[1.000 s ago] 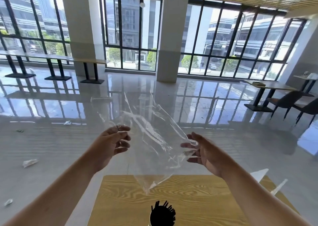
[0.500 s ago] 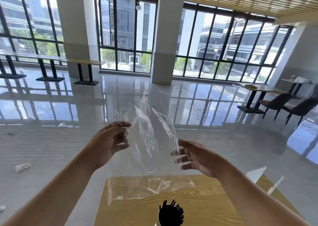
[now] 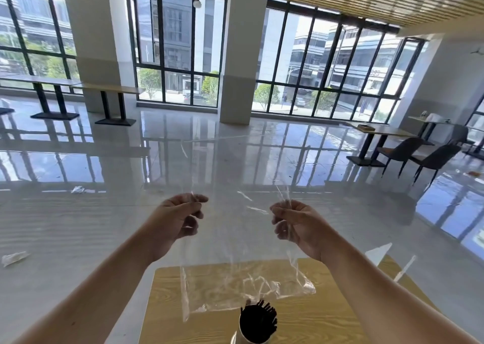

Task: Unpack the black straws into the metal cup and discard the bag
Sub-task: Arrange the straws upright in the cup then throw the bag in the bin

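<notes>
Left hand (image 3: 180,219) and right hand (image 3: 297,224) each pinch the clear bag (image 3: 235,239), spread flat above the table (image 3: 167,304). Black straws (image 3: 258,320) stand in the metal cup (image 3: 237,338) below the bag.

**Cup and table slip out of frame**

The bottom edge cuts off my metal cup (image 3: 245,337); only its rim and a sliver of wall show beneath the black straws (image 3: 258,322). The wooden table (image 3: 327,317) runs out of view below, and my forearms leave at the lower corners. The clear bag (image 3: 235,252) veils part of my left hand's (image 3: 175,220) fingertips and my right hand's (image 3: 298,225) curled fingers. White scraps (image 3: 14,257) on the floor are too small to identify.
</notes>
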Demonstrator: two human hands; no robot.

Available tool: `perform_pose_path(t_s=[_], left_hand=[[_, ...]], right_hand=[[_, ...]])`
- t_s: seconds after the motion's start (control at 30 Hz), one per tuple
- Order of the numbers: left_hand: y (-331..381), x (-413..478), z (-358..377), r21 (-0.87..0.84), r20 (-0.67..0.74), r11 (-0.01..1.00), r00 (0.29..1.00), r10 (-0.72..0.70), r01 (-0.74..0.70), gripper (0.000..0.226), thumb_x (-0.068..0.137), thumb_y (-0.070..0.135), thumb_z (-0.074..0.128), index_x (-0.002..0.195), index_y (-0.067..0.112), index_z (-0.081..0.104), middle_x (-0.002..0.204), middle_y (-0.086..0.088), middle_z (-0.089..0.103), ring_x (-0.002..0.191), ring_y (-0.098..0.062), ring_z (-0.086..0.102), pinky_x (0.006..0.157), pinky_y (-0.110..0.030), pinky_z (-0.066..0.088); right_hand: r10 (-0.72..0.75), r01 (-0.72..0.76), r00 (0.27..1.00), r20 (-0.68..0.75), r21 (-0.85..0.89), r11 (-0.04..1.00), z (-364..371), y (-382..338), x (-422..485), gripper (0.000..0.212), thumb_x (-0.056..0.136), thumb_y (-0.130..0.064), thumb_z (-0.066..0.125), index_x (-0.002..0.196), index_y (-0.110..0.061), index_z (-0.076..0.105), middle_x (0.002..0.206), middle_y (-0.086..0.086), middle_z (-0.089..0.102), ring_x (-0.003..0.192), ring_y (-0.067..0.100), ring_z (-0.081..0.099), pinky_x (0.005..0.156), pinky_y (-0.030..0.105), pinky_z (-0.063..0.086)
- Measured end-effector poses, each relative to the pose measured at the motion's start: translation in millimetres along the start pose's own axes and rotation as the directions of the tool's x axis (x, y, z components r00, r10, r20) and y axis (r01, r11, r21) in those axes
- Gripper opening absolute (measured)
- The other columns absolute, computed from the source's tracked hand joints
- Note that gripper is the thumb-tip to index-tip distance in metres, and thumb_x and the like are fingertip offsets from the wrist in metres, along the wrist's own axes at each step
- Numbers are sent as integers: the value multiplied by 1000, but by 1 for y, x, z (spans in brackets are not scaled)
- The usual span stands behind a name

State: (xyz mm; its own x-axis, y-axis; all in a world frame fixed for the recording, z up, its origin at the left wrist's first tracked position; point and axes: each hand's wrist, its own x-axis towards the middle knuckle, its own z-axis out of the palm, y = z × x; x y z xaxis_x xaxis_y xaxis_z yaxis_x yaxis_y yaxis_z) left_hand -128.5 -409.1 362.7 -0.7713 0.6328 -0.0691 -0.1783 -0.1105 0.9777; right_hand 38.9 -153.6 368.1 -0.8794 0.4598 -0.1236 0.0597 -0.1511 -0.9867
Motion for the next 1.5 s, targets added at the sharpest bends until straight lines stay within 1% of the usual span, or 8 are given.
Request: perform_pose_path(t_s=[0.27,0.43,0.53,0.7,0.87,1.1,1.33,1.5], left_hand=[[-8,20,15,90,-4,995,1000,29,-29,19,97,31,72,111,18,73,90,-3,80,67,-15,71,68,-33,56],[-9,35,44,157,8,984,996,88,-88,11,101,19,69,106,10,73,79,-2,79,57,-11,68,54,-23,55],[-14,42,67,202,81,977,996,46,-61,11,101,18,69,104,9,75,80,-3,78,57,-12,67,56,-25,56],[-22,52,107,220,122,976,992,-23,-4,24,103,30,66,99,10,79,82,-6,78,59,-16,68,56,-27,58],[-26,68,139,222,28,975,1000,1,-7,25,107,25,61,100,10,80,81,-3,77,57,-15,66,52,-26,55],[-36,91,181,122,62,992,998,-27,19,31,107,4,55,110,24,78,74,-8,73,44,-15,56,47,-24,50],[-60,109,218,45,83,996,993,-83,80,54,101,-11,47,70,19,80,65,-8,63,45,-13,52,48,-26,50],[-82,113,238,230,102,969,988,-115,89,46,102,0,45,82,14,84,84,-13,76,66,-22,70,61,-29,56]], right_hand=[[48,-47,999,22,-61,997,-38,0,-26,7,90,-8,74,94,-7,68,79,13,71,60,23,63,64,35,52],[57,-55,998,21,-100,993,-66,2,-34,46,83,-31,79,120,-6,69,99,13,76,75,26,72,71,37,57],[-27,25,997,-78,-36,999,-88,-2,-25,51,81,-37,78,126,-13,69,102,11,78,77,25,73,70,37,59],[-128,122,978,-168,-45,991,-130,-8,-9,11,99,-16,71,106,-17,79,80,10,74,55,19,65,51,27,54],[-145,134,976,-164,-76,988,-173,-12,-2,24,104,-16,65,88,-15,83,74,9,72,54,18,62,50,27,51],[-134,142,979,-152,42,989,-231,-10,14,31,103,4,55,106,-15,78,62,14,65,45,19,48,44,26,45],[-61,83,991,-117,196,977,-277,5,23,58,96,16,41,64,-19,75,52,10,57,45,20,55,45,26,45],[25,-9,993,-116,138,990,-311,24,15,40,93,2,37,67,-4,67,61,17,60,56,29,55,55,32,49]])
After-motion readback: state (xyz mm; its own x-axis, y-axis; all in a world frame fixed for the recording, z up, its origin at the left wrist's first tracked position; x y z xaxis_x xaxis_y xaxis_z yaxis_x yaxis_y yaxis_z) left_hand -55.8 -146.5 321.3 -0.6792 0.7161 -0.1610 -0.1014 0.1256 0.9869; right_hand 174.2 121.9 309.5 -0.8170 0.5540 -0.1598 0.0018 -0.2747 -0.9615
